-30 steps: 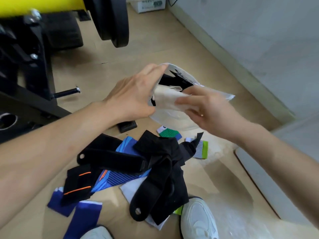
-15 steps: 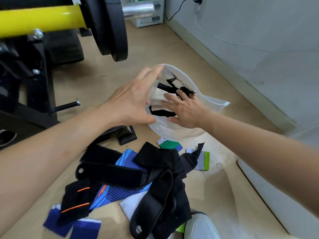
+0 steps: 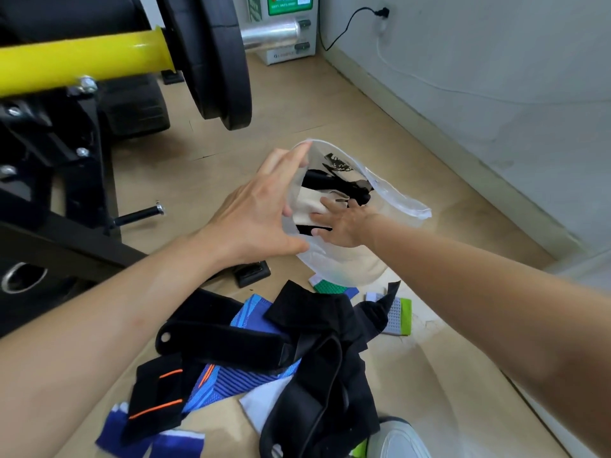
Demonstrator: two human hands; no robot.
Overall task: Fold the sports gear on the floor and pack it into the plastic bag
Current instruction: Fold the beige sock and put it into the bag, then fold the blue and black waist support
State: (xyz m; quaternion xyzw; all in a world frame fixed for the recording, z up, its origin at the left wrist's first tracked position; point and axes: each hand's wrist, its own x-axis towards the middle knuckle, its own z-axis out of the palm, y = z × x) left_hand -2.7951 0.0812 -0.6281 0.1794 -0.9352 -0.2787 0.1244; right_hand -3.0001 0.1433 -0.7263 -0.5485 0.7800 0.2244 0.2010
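A clear plastic bag point(image 3: 401, 201) lies on the tan floor with its mouth facing me. My left hand point(image 3: 254, 223) holds the bag's near rim, fingers against the plastic and thumb below it. Inside the mouth, my right hand point(image 3: 344, 223) presses flat fingers on a folded white and black garment point(image 3: 305, 211). In front of the bag lies a loose pile: black straps point(image 3: 224, 338), a blue striped garment point(image 3: 231, 381), a black wrap with orange stripes point(image 3: 155, 398), a black garment point(image 3: 330, 319), and green-edged socks point(image 3: 401, 315).
A black weight plate point(image 3: 218, 61) on a yellow bar point(image 3: 82, 61) hangs over the floor at left, above a black rack frame point(image 3: 76, 180) with a peg point(image 3: 139, 216). A white wall point(image 3: 496, 94) runs along the right. My white shoe point(image 3: 396, 441) is at the bottom.
My right hand has pushed the white and black garment from the bag's mouth deeper inside and now lies flat on it. My left hand kept hold of the rim.
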